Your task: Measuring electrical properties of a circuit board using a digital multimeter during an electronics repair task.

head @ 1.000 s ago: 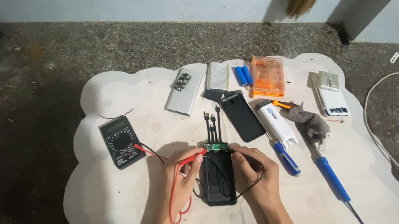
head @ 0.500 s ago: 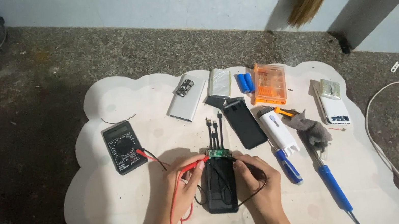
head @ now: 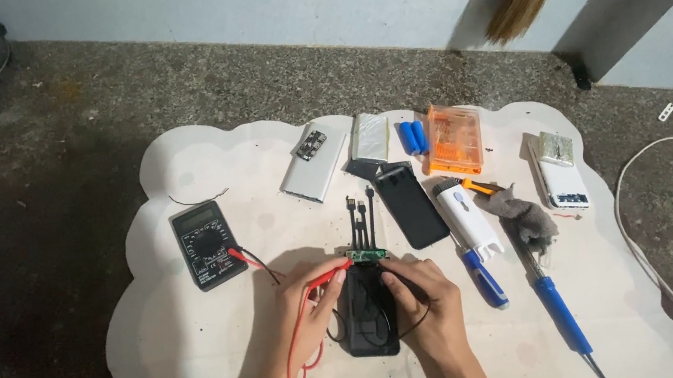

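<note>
My left hand [head: 306, 319] holds a red probe [head: 329, 275] with its tip at the small green circuit board [head: 367, 255] on top of a black power bank [head: 370, 310]. My right hand [head: 425, 303] holds a black probe against the same board from the right. Red and black leads [head: 253, 263] run back to a black multimeter [head: 206, 244] at the left. Short black cables [head: 362, 216] stick out beyond the board.
All lies on a white scalloped mat [head: 176, 158] on a stone floor. Behind: a white power bank [head: 314, 166], silver cell [head: 371, 136], blue batteries [head: 410, 137], orange case [head: 454, 138], black phone [head: 409, 204]. Right: blue screwdriver [head: 484, 276], soldering iron [head: 561, 315], grey rag [head: 527, 220], white cable [head: 649, 260].
The view has shifted slightly; both hands stay on the power bank with the probes at the circuit board.
</note>
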